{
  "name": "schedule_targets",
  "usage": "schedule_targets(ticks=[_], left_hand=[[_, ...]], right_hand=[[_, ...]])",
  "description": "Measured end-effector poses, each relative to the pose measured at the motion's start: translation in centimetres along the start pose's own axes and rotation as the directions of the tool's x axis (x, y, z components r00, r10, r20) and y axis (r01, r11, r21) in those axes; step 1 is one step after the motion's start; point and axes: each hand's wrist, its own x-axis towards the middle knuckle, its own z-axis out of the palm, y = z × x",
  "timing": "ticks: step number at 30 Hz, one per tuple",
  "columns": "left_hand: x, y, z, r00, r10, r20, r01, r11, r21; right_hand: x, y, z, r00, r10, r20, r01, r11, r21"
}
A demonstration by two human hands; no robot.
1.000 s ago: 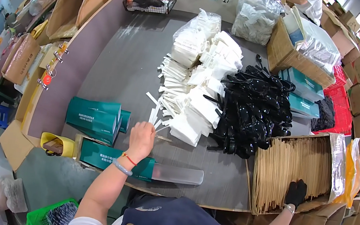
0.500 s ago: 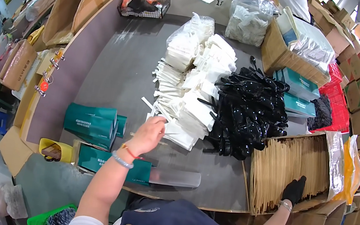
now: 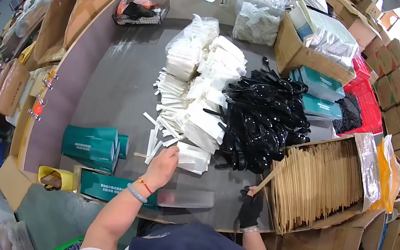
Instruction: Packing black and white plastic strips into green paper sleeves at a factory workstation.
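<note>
My left hand (image 3: 162, 167), bare with a red cord and a pale bangle, is at the near end of a pile of slim white packets (image 3: 205, 120). Its fingers are closed beside the nearest packets; what they pinch is hidden. My right hand (image 3: 250, 210), in a black glove with bare fingertips, pinches a flat wooden stick (image 3: 268, 180). This stick slants up beside a cardboard box filled with similar sticks (image 3: 320, 182). Between the packets and the box lies a heap of glossy black plastic spoons (image 3: 264, 117).
Teal packages (image 3: 91, 143) stand at the left, near a teal box (image 3: 110, 187) with a translucent sleeve (image 3: 186, 199). A yellow container (image 3: 56, 179) sits at the corner. Behind are a wire basket (image 3: 142, 10), a bag (image 3: 260, 16) and a red crate (image 3: 369, 108).
My right hand has left the box of sticks, moving left with one stick pinched. My left hand has come slightly nearer, and the nearest packets sit closer to me. The view has shifted.
</note>
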Motion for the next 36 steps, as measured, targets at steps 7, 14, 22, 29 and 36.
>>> schedule_targets(ticks=[7,14,22,29,36], left_hand=[[-1.0,0.0,-0.1,0.997,0.052,-0.059,-0.05,0.998,0.031],[-1.3,-0.1,0.0,0.994,0.0,-0.111,-0.01,0.996,-0.085],[-3.3,3.9,-5.1,0.948,-0.061,0.311,0.196,0.885,-0.422],[-7.0,4.2,-2.9,0.959,0.059,0.276,-0.033,0.995,-0.098],[-7.1,4.9,-2.7,0.964,0.089,0.25,-0.101,0.994,0.036]], right_hand=[[7.9,-6.8,5.4,0.842,-0.533,0.08,0.533,0.802,-0.271],[10.2,-9.1,8.2,0.931,-0.278,0.236,0.363,0.648,-0.67],[8.3,-12.6,4.8,0.916,-0.329,0.231,0.4,0.69,-0.603],[5.2,-13.3,4.1,0.724,-0.114,0.68,0.489,0.78,-0.389],[4.5,-10.9,4.1,0.69,-0.046,0.722,0.466,0.791,-0.395]])
